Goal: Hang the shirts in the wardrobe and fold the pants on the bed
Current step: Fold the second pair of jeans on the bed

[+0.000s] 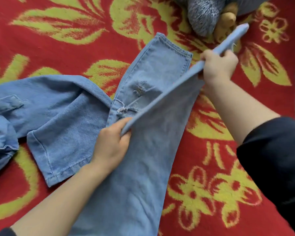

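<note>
Nearest the camera, one leg of the light blue jeans point(143, 176) ran up from the near edge of the bed's red and yellow flowered blanket point(208, 147). The left hand point(111, 143) was closed on that leg's raised long edge, the denim pinched between thumb and curled fingers. Further along the same edge the right hand point(218, 68), its arm coming out of a black sleeve point(276, 159), was clamped round the cloth, holding it up off the blanket. Under the lifted edge the other leg lay flat, with a frayed rip point(140, 89) in it and its hem point(170, 45) pointing towards the far edge. More denim lay bunched towards the left edge. A grey and tan plush toy point(204, 14) sat at the far edge.
</note>
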Action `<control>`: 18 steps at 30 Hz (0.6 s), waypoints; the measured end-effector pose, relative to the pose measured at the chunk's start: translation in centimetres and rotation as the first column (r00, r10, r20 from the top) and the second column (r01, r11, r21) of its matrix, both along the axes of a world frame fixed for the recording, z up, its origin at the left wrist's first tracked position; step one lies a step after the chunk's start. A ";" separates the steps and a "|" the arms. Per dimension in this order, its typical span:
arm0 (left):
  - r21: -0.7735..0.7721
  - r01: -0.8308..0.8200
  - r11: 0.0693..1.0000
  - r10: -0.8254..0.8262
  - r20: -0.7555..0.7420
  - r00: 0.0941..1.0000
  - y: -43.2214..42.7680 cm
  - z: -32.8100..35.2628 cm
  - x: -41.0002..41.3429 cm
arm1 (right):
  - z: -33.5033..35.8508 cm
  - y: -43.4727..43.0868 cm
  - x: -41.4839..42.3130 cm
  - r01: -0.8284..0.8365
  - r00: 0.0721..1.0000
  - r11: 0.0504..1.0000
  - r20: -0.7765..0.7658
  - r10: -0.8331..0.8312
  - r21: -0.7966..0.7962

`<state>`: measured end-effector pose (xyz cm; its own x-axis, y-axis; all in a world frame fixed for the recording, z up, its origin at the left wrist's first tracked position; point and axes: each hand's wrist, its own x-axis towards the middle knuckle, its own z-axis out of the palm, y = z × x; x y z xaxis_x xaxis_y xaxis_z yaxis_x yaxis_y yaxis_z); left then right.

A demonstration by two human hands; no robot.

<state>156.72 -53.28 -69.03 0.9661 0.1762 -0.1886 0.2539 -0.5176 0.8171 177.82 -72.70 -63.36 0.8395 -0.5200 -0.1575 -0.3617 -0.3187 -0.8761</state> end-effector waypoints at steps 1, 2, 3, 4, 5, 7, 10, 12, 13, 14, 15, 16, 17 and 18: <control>-0.006 -0.074 0.997 0.074 -0.001 0.997 0.6 0.1 0.5 | 0.5 1.3 1.0 -0.082 0.997 0.995 -0.005 0.082 0.065; -0.005 -0.124 0.992 0.124 -0.011 0.992 1.2 0.1 0.9 | 0.9 2.8 1.5 -0.173 0.984 0.971 -0.023 0.179 0.163; -0.003 -0.158 0.987 0.158 -0.027 0.987 1.7 0.0 1.2 | 0.9 4.3 1.7 -0.261 0.957 0.933 -0.058 0.284 0.249; 0.003 -0.185 0.983 0.185 -0.052 0.981 2.2 -0.2 1.3 | 0.7 5.5 1.5 -0.343 0.917 0.895 -0.107 0.385 0.284; 0.016 -0.208 0.978 0.208 -0.081 0.975 2.7 -0.4 1.4 | 0.2 6.4 0.9 -0.419 0.869 0.871 -0.162 0.466 0.258; 0.056 -0.236 0.970 0.242 -0.147 0.959 3.4 -0.8 1.2 | -1.7 7.3 -1.0 -0.546 0.790 0.831 -0.265 0.553 0.107; 0.163 -0.217 0.962 0.250 -0.217 0.944 4.1 -1.3 0.0 | -5.0 7.0 -5.1 -0.688 0.699 0.714 -0.380 0.606 -0.127; 0.106 -0.198 0.974 0.221 -0.286 0.932 4.4 -1.2 -1.0 | -6.1 6.4 -7.3 -0.706 0.700 0.668 -0.374 0.608 -0.236; -0.008 -0.197 0.980 0.183 -0.340 0.923 4.6 -1.0 -1.4 | -6.4 6.1 -8.1 -0.701 0.709 0.661 -0.356 0.608 -0.267; -0.194 -0.210 0.958 0.119 -0.397 0.910 4.8 -0.7 -1.7 | -6.6 5.9 -8.9 -0.700 0.713 0.654 -0.342 0.612 -0.287; -0.392 -0.225 0.892 0.035 -0.438 0.898 5.0 -0.1 -2.0 | -6.7 5.9 -9.6 -0.707 0.707 0.641 -0.338 0.622 -0.300; -0.529 -0.220 0.820 -0.054 -0.453 0.890 5.2 0.5 -2.2 | -6.9 5.9 -10.4 -0.721 0.693 0.622 -0.345 0.633 -0.307; -0.611 -0.191 0.768 -0.132 -0.443 0.887 5.4 1.0 -2.4 | -7.0 5.9 -11.1 -0.734 0.678 0.604 -0.361 0.640 -0.309; -0.658 -0.160 0.736 -0.184 -0.422 0.888 5.6 1.3 -2.6 | -7.0 5.9 -11.9 -0.740 0.672 0.595 -0.376 0.638 -0.313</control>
